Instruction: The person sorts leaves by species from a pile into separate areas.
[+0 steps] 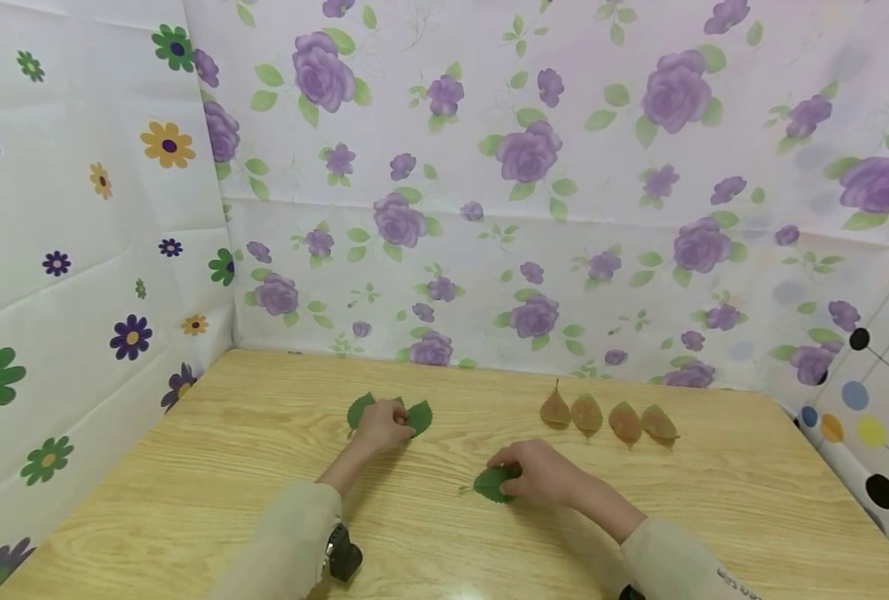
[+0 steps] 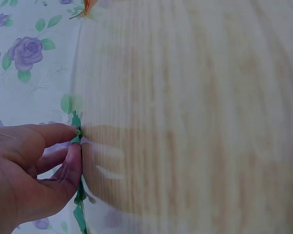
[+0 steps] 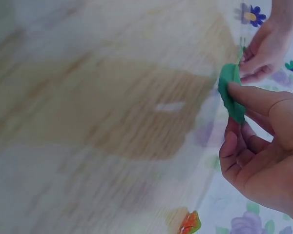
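My right hand (image 1: 543, 473) pinches a green leaf (image 1: 492, 483) with toothed edges, its stem pointing left. In the right wrist view that leaf (image 3: 229, 90) sits between the thumb and the fingers, slightly bent. Farther back on the left, my left hand (image 1: 381, 427) has its thumb and forefinger on a green leaf (image 1: 420, 417), which the left wrist view shows pinched at the tabletop. Another green leaf (image 1: 359, 408) lies to the left of this hand, partly covered by it. A bit of green shows behind the fingers too.
A row of several reddish-brown leaves (image 1: 586, 414) lies at the back right of the wooden table (image 1: 429, 533). Behind the table hangs a flowered cloth (image 1: 474, 275), with patterned cloths on the left and right sides.
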The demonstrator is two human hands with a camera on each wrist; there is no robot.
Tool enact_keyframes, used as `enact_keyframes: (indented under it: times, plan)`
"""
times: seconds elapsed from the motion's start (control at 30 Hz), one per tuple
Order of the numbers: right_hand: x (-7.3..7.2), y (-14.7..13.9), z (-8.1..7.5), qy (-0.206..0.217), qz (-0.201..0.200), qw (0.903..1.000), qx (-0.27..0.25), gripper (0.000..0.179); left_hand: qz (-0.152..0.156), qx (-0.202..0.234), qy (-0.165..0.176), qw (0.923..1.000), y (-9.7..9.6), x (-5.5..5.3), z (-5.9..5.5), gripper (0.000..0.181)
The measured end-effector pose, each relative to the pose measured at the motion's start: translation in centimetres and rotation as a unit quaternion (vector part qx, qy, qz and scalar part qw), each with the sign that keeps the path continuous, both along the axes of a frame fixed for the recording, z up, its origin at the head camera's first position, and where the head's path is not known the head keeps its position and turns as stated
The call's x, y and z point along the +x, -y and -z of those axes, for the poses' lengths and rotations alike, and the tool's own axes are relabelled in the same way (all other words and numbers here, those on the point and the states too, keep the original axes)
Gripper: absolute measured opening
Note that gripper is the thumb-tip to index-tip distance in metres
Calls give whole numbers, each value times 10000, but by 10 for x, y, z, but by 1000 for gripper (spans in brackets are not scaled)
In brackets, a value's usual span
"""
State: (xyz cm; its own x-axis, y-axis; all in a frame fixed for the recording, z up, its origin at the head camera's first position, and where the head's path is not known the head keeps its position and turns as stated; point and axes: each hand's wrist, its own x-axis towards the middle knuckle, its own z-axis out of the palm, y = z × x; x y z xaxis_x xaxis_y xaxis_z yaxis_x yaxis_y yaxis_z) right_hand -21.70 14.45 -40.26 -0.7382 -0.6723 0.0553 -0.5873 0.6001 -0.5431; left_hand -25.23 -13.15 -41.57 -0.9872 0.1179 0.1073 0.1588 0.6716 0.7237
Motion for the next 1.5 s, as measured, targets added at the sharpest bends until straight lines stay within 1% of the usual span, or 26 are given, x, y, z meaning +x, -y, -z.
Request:
enact_keyframes:
  times: [0.17,0.33,0.47,0.53,0.67,0.87,1.0,1.1,1.17,1.2,1.33,1.47,1.5]
  plan:
    - [-7,-2,-3,64,144,9992,-355,21,9,69,-88,9999,0,1,1,30]
    - [-15,-3,-4,200,320,9972,-643,11,1,135,-64,9999,1,0,2,31]
    - [-21,0,-3,337,528,9943,-866,6,-51,138,-64,9999,1,-1,4,30]
    - [-26,2,-3,398,698,9918,-990,5,-49,98,-134,9999,2,-1,4,29]
    - [-35,9,-4,544,1160,9838,-1251,5,-51,105,-232,9997,2,-1,5,24]
    - [-48,24,-2,996,1923,9651,-1473,12,-63,60,-326,9994,1,0,4,20]
    - [-57,33,3,1366,2158,9497,-1811,22,-73,11,-342,9994,-1,1,2,20]
    - [-64,41,7,1454,2220,9417,-2068,33,-99,-32,-315,9994,-2,1,1,21]
    - [-68,47,9,1457,2271,9376,-2195,38,-100,-40,-306,9995,-3,1,1,22]
    - [-69,49,10,1405,2278,9371,-2239,40,-89,-41,-307,9995,-3,0,1,22]
    - [-74,61,15,1414,2422,9295,-2394,39,-110,-38,-314,9994,-2,0,2,22]
    - [-76,71,18,1329,2613,9299,-2222,37,-90,-31,-355,9993,-2,0,2,21]
    - [-75,74,18,1285,2635,9315,-2153,36,-76,-22,-359,9993,-2,0,2,21]
